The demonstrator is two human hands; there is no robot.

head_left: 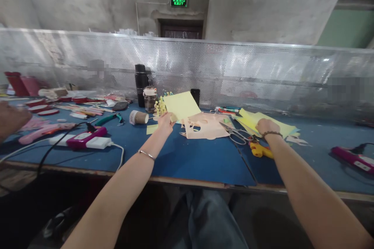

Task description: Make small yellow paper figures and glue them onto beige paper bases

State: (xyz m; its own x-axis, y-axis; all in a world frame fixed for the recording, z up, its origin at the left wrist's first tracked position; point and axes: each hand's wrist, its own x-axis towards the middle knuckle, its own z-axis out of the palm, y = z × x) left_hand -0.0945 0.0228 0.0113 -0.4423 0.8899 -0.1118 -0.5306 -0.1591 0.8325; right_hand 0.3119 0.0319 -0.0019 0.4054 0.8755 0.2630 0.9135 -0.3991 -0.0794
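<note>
A pale yellow sheet of paper (pixel 182 106) is pinched at its lower left corner by my left hand (pixel 166 121), which holds it raised above the table. My right hand (pixel 266 126) is closed at several loose yellow sheets (pixel 248 120) on the right, one bent upward; its fingertips are partly hidden. Between my hands lies peach paper (pixel 210 130) with holes cut out of it. Metal scissors (pixel 240 136) rest at its right edge. A yellow glue gun (pixel 258 150) is just below my right wrist.
A black bottle (pixel 141 85), a glass jar (pixel 150 101) and a tipped paper cup (pixel 139 117) stand left of centre. Green pliers (pixel 106 119) and a purple-white power strip (pixel 87 138) with cables lie left. Another person's hand (pixel 11 120) is at the far left. A perforated metal screen (pixel 248 70) backs the table.
</note>
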